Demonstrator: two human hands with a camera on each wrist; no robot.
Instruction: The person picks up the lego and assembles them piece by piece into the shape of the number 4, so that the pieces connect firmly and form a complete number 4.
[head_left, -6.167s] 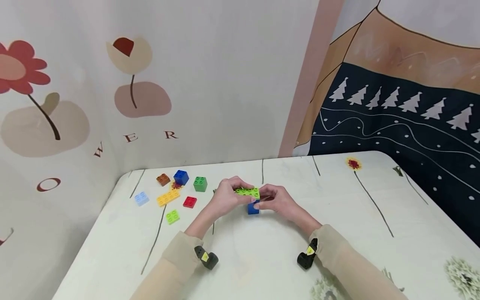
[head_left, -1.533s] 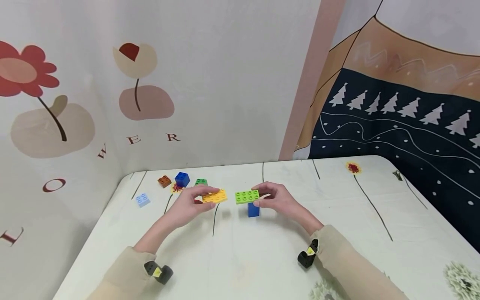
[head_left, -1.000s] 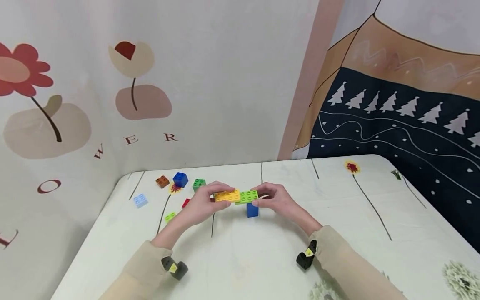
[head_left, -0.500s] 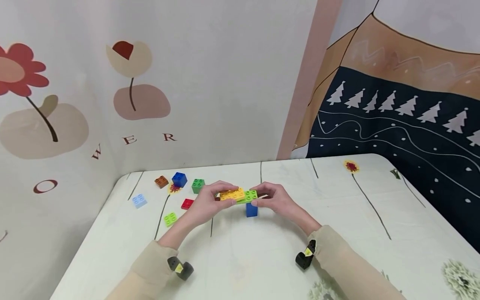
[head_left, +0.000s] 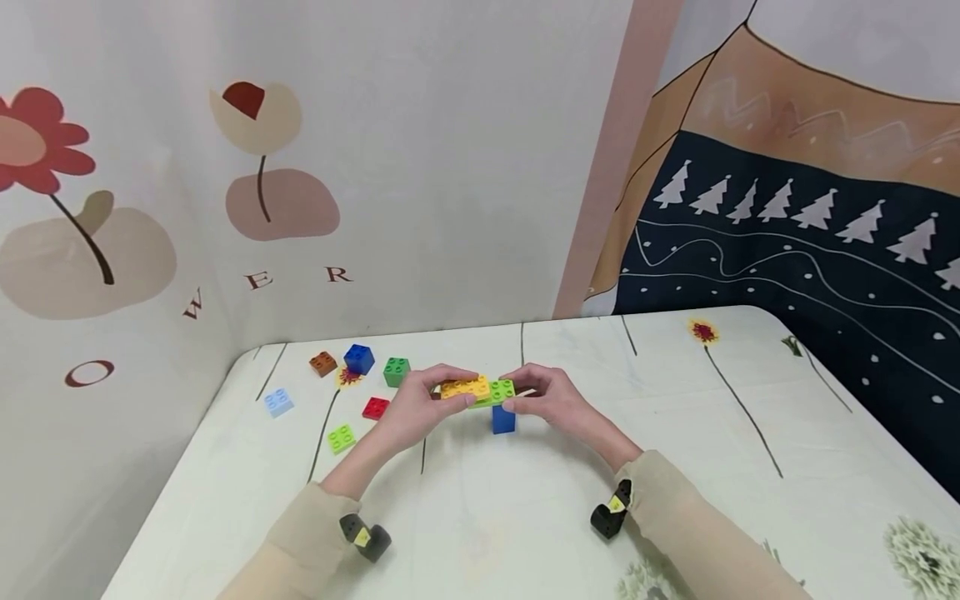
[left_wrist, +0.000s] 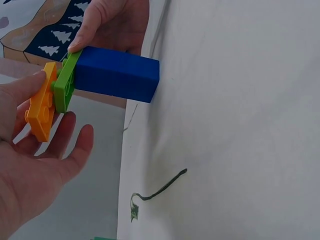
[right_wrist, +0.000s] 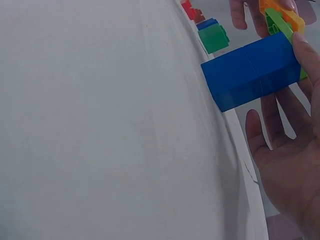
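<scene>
My left hand (head_left: 408,408) pinches a yellow-orange eight-stud toy building brick (head_left: 465,388) between thumb and fingers. It overlaps the left part of a lime green long brick (head_left: 502,391). In the left wrist view the yellow brick (left_wrist: 41,105) lies slightly tilted against the green brick's studs; whether they are pressed together I cannot tell. Under the green brick's right end stands a blue block stack (head_left: 503,420), and a seam crosses the blue stack (right_wrist: 252,70) in the right wrist view. My right hand (head_left: 555,402) grips the green brick's right end at the stack's top.
Loose bricks lie to the left on the white cloth-covered table (head_left: 480,517): brown (head_left: 322,363), blue (head_left: 359,360), green (head_left: 396,372), light blue (head_left: 279,402), red (head_left: 375,407) and small lime (head_left: 341,438). A printed curtain (head_left: 450,167) hangs behind the table.
The yellow brick lay on the table at first. My left hand has taken it and carried it right, onto the green brick's left part. My right hand has stayed at the stack.
</scene>
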